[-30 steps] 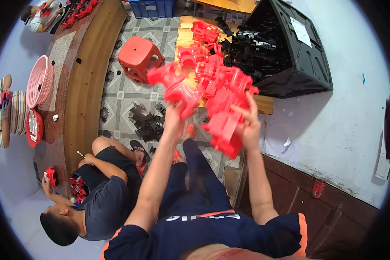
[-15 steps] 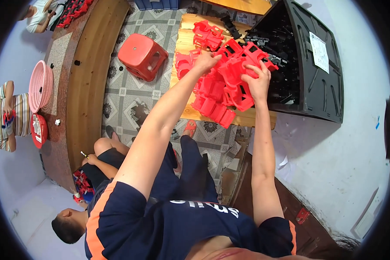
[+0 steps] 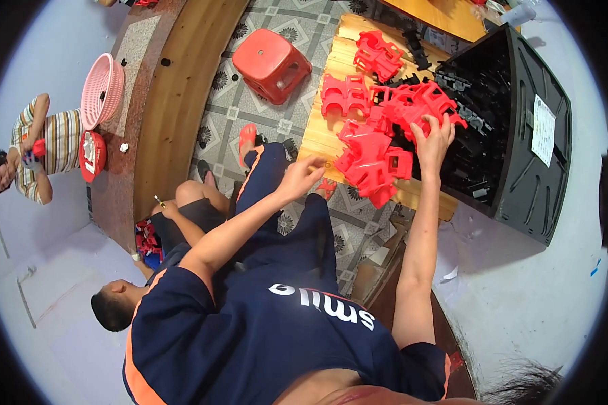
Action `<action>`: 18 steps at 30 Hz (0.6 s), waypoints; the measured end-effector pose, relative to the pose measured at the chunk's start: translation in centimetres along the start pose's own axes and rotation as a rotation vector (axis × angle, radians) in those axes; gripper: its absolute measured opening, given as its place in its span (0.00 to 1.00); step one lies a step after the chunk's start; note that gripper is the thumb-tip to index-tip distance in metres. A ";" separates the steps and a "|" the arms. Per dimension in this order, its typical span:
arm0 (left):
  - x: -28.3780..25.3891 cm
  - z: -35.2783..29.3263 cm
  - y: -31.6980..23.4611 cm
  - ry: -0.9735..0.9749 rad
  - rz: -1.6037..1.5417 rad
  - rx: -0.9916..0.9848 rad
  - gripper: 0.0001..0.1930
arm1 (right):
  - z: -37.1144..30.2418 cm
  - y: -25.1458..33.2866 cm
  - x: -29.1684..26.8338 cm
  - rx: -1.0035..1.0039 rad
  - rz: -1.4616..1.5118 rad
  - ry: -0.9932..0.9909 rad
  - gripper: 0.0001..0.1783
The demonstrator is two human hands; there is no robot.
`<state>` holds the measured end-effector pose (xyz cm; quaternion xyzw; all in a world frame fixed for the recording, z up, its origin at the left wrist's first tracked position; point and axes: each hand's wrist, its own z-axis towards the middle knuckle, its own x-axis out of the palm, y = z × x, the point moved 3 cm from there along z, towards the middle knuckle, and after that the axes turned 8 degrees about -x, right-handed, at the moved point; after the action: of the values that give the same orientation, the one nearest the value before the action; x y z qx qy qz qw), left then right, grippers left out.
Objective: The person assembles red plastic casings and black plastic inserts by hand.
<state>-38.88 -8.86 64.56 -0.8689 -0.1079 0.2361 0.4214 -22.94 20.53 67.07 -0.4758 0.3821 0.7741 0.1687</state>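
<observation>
Red moulded plastic parts with cut-out openings lie heaped on a wooden table (image 3: 316, 135). My right hand (image 3: 434, 145) grips the near edge of a red plastic part (image 3: 422, 104) at the right of the heap, fingers bent over its rim. My left hand (image 3: 300, 179) is off the table's left edge, fingers apart and holding nothing. Nearest to it is another red plastic part (image 3: 375, 162) at the heap's near end. Farther back lie a separate red part (image 3: 378, 55) and a red part with paired openings (image 3: 345, 96).
A black crate (image 3: 540, 192) of black parts stands tilted right of the table. A red stool (image 3: 271, 61) is on the tiled floor. One person sits at my left; another stands behind the long counter (image 3: 157, 128), near a pink basket (image 3: 101, 91) and red bowl (image 3: 93, 156).
My left hand has left the heap and drawn back toward me, now empty. The right hand stays on a red part. The view has shifted, and the near parts of the heap lie differently.
</observation>
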 end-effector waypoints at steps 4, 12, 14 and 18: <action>-2.8 0.0 1.8 0.227 0.083 -0.208 0.25 | 0.2 0.0 -0.3 0.043 -0.056 0.029 0.21; 0.7 11.6 6.5 0.332 -0.878 -0.710 0.60 | -8.7 13.7 0.9 0.158 -0.100 -0.558 0.17; 0.8 14.6 8.7 0.352 -0.693 -0.831 0.48 | -11.3 18.2 7.0 0.423 -0.088 -0.352 0.26; -4.3 18.5 8.1 0.598 -0.710 -0.842 0.36 | -12.1 25.4 16.8 0.772 0.013 -0.274 0.33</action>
<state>-52.00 -2.96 49.71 -0.9001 -0.3511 -0.2343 0.1076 -39.66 -6.86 60.43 -0.2675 0.6217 0.6310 0.3793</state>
